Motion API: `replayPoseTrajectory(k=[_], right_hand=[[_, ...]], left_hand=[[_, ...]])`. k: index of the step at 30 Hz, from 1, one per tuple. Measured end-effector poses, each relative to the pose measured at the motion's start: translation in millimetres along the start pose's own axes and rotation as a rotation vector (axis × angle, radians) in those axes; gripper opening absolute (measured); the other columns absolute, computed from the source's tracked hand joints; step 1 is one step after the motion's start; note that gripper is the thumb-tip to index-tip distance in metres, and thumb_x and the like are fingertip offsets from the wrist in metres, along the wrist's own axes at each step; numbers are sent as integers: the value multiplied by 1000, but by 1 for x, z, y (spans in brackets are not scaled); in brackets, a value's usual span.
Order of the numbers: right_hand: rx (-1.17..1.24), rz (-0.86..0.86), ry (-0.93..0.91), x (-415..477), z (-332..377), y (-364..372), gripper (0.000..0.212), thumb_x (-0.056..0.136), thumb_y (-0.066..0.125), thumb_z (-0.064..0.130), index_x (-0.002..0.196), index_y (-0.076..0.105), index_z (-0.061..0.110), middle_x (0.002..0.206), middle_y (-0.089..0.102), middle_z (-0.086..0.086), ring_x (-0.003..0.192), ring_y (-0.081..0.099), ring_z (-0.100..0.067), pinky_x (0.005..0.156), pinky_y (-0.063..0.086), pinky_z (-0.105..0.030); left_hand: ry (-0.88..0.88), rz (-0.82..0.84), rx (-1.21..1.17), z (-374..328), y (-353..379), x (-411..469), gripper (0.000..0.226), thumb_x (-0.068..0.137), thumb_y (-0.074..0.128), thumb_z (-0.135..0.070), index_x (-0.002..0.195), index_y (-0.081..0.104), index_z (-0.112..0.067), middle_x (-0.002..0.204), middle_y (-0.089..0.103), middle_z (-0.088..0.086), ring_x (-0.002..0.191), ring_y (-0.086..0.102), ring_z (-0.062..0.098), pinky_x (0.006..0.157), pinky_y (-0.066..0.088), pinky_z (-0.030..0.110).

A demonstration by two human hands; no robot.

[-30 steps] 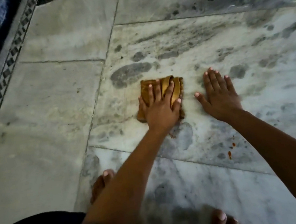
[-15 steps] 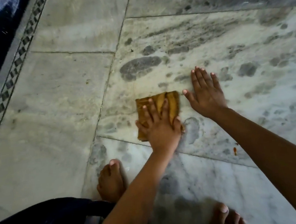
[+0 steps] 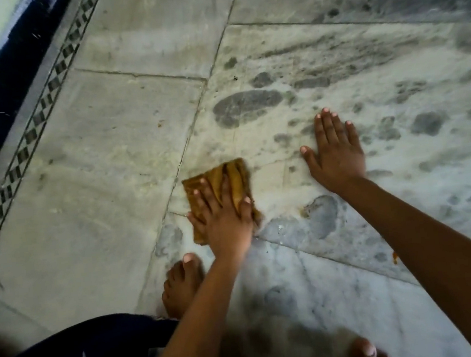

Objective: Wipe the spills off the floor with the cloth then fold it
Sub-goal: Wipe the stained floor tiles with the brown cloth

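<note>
- My left hand [image 3: 224,220] lies fingers spread and fairly straight on the cloth [image 3: 230,179], pressing it to the marble floor [image 3: 97,178] rather than clutching it. With no real grasp, I judge the cloth could slide out or bunch under the palm on a hard stroke.
- My right hand [image 3: 335,156] is flat and released on the tile, well apart from the cloth, propping me. The stone looks damp in patches, so that palm might slip if I lean further.
- An orange speck [image 3: 394,257] sits beside my right forearm, and a brownish smear [image 3: 304,213] lies just right of the cloth. Both are outside the cloth's reach now, and I could miss them or drag an arm through them.
- My left foot [image 3: 181,285] is near the cloth's close edge and might catch it on a pull-back.
- The cloth is mustard-brown, roughly rectangular and rumpled into ridges at its far end. It sits over a tile joint and shows no neat fold.
</note>
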State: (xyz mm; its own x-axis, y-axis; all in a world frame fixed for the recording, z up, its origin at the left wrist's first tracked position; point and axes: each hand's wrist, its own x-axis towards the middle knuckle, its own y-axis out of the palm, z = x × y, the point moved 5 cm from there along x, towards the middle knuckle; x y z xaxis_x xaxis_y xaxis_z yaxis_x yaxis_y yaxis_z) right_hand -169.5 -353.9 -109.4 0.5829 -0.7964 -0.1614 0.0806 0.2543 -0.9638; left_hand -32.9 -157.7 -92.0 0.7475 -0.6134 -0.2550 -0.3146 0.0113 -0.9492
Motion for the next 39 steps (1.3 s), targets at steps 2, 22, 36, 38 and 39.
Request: replayPoseTrajectory(k=[2,22,36,38,39], right_hand=[[0,-4,9,-1,1,-2,77,88,7,53,149,0,7,158,-1,-12,146,-2,-22,117,-6,-37],[-31,41,117,-18,-19,-13,70,97,19,49,149,-2,7,158,-4,-10,146,-5,-20,116,-8,-37],[81,-27,308,-54,-69,-32,68,98,22,47,149,0,7,158,-1,-11,146,-3,-22,117,-5,-37],[88,-35,336,-65,-82,-32,68,98,20,48,149,0,7,158,-2,-11,146,-4,-21,117,-6,-36],[80,-27,346,-70,-86,-30,69,98,18,49,149,-1,7,158,-3,-10,146,-4,-21,116,-6,-36]], left_hand=[[106,60,23,-26,9,-8,72,77,0,-64,143,-8,-37,159,-13,3,145,-14,28,110,-14,56],[441,91,144,-65,2,23,65,87,13,-61,148,9,-40,160,-5,2,146,-9,28,111,-7,57],[1349,245,573,-48,-25,37,65,85,23,-60,145,27,-37,155,12,0,143,20,30,112,11,53],[1147,283,524,-63,-23,65,72,81,13,-65,146,20,-37,154,-8,-5,147,2,27,113,0,53],[1005,288,450,-75,-25,77,70,83,13,-66,147,16,-38,155,-12,-4,147,-6,26,114,-2,51]])
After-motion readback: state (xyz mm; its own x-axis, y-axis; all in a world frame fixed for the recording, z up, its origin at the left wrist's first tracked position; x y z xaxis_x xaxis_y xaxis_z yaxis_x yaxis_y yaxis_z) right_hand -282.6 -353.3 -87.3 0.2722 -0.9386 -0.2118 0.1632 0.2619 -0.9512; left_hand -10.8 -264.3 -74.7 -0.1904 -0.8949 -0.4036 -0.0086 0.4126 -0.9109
